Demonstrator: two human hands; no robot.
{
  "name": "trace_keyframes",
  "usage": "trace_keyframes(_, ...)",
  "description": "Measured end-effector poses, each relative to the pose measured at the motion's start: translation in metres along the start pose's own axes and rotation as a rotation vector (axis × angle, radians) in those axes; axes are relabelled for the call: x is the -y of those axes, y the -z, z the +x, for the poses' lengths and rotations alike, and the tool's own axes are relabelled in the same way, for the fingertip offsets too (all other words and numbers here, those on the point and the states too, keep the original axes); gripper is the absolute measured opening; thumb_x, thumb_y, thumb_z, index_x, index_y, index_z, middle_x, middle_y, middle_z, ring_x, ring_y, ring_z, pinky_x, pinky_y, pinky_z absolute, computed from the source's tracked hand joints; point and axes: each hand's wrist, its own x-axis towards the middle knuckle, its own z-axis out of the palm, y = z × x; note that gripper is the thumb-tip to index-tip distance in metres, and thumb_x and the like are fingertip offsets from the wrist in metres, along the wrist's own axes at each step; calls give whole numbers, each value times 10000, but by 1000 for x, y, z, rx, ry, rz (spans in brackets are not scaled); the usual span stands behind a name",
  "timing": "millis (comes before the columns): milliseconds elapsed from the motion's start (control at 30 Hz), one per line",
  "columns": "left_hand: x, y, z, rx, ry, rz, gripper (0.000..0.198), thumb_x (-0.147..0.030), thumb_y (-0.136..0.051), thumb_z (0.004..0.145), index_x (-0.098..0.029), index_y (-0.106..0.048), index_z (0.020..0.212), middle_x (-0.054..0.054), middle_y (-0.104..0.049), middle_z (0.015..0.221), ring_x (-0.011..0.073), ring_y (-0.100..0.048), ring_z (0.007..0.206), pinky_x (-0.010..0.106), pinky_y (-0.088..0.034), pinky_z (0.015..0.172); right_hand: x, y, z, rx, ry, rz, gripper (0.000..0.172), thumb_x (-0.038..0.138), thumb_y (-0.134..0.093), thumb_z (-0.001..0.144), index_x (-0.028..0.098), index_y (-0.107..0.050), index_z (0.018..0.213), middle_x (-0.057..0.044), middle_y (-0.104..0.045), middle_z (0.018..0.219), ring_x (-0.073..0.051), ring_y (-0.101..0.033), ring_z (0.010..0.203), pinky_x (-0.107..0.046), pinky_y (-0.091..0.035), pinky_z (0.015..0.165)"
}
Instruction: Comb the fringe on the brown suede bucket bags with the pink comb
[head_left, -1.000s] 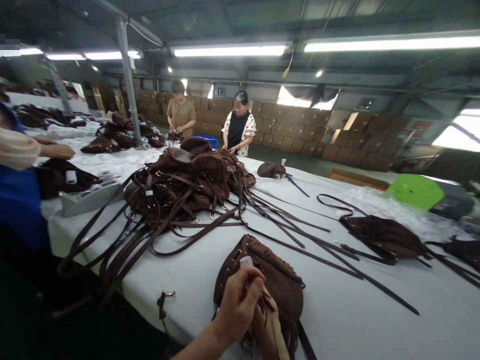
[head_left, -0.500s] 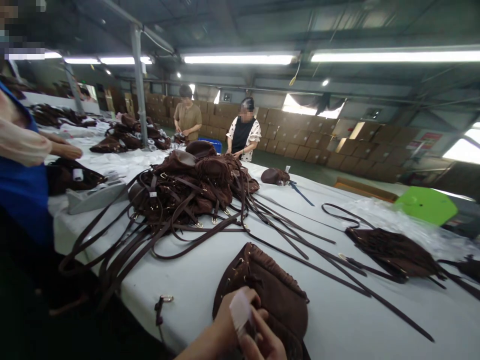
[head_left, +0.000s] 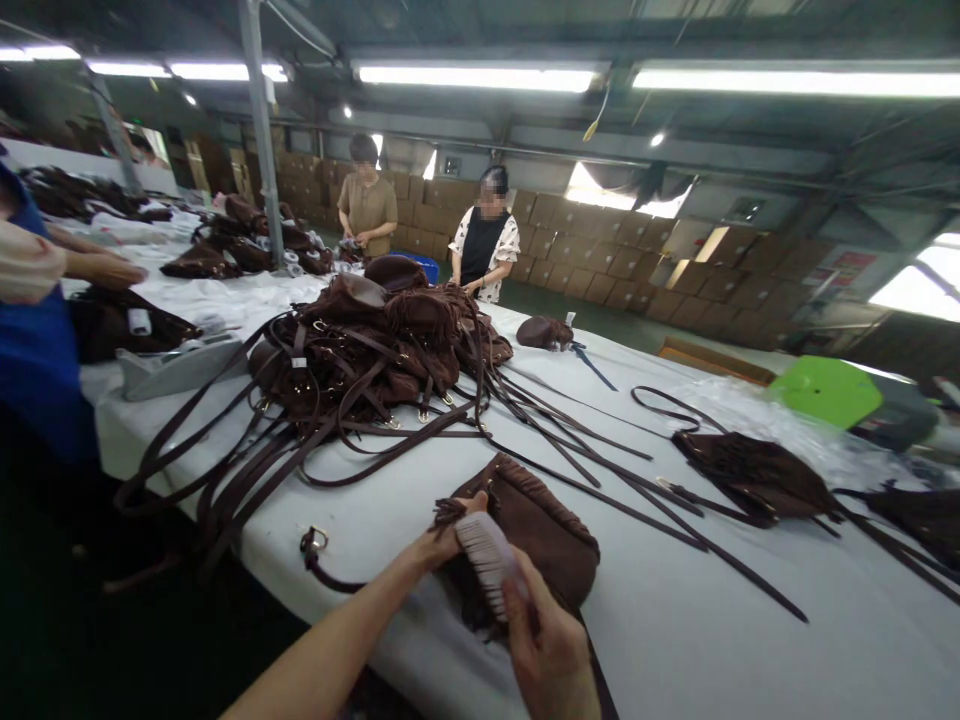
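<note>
A brown bag point(head_left: 551, 530) with a gathered edge and fringe lies on the white table in front of me. My left hand point(head_left: 448, 538) is closed at the bag's left side, with fringe strands point(head_left: 448, 512) sticking out from it. My right hand point(head_left: 551, 640) grips a pale comb point(head_left: 484, 555), its teeth pointing left and down over the fringe. The comb partly hides the left fingers. From the bag a strap with a gold buckle point(head_left: 318, 538) runs out to the left, passing behind my left forearm.
A heap of brown bags point(head_left: 382, 345) with long trailing straps fills the table's middle. Further bags point(head_left: 754, 475) lie to the right, near clear plastic and a green panel point(head_left: 825, 390). A co-worker in blue point(head_left: 37, 370) stands at left; two people stand across the table.
My right hand has brought the comb down beside my left hand, its teeth now visible. My left hand has shifted toward the bag's upper left edge. The view has tilted slightly down and right.
</note>
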Motion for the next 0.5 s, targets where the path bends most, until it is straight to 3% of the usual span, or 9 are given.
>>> trace_keyframes(67,4,19,-3,71,-2,-45,584,-662,-352,891,-163,-556,667,-36,-464,534,90,-428,439,224,-334,442,-26,17,8,-105,-82,-159,529,494,-405,947,122,-612,1260,-155,-696,1146,-287,-685,1013,-334,-567,841)
trace_keyframes(100,5,31,-4,40,-10,-49,585,-674,-348,879,-168,-563,678,-40,-453,521,94,-425,430,225,-332,438,-40,22,9,-121,-119,-219,548,504,-399,939,111,-611,1257,-164,-704,1122,-297,-696,980,-340,-578,802)
trace_keyframes(167,7,54,-7,-183,-30,-23,565,-686,-388,846,-172,-572,698,-31,-482,541,108,-443,445,232,-356,448,-63,22,7,-108,-165,-299,583,518,-366,932,93,-618,1242,-183,-709,1094,-317,-709,934,-364,-587,758)
trace_keyframes(267,8,82,-22,-675,-58,69,490,-648,-481,810,-168,-574,778,10,-579,695,120,-467,515,242,-379,492,-85,6,-2,-96,-201,-361,635,536,-307,926,71,-637,1206,-208,-706,1082,-339,-713,906,-404,-592,743)
trace_keyframes(300,8,85,-31,-777,-61,110,466,-628,-494,814,-169,-576,819,14,-591,731,121,-465,527,243,-379,505,-89,0,-4,-104,-210,-367,651,547,-299,924,66,-639,1201,-214,-706,1076,-341,-716,892,-409,-594,739)
trace_keyframes(333,9,83,-42,-796,-62,153,449,-609,-496,826,-170,-581,856,14,-596,744,122,-465,533,245,-381,516,-92,-5,-5,-115,-217,-366,661,559,-300,922,65,-640,1200,-215,-706,1076,-340,-717,890,-410,-595,744)
trace_keyframes(367,11,76,-53,-752,-63,203,442,-597,-496,836,-170,-594,893,14,-604,751,126,-477,539,247,-391,526,-94,-9,-5,-124,-218,-360,664,569,-308,919,69,-641,1202,-212,-705,1081,-337,-715,899,-409,-595,758)
trace_keyframes(433,18,50,-74,-471,-64,318,480,-607,-512,835,-166,-617,992,41,-642,828,156,-557,620,263,-448,584,-96,-13,-4,-131,-214,-335,660,579,-330,914,76,-641,1208,-202,-703,1097,-329,-707,936,-401,-589,799)
trace_keyframes(500,25,14,-87,-252,-36,499,641,-622,-615,760,-147,-569,1188,119,-639,1073,230,-631,865,305,-506,732,-95,-13,-3,-128,-219,-314,656,582,-345,910,80,-645,1207,-192,-708,1089,-325,-705,947,-403,-585,818)
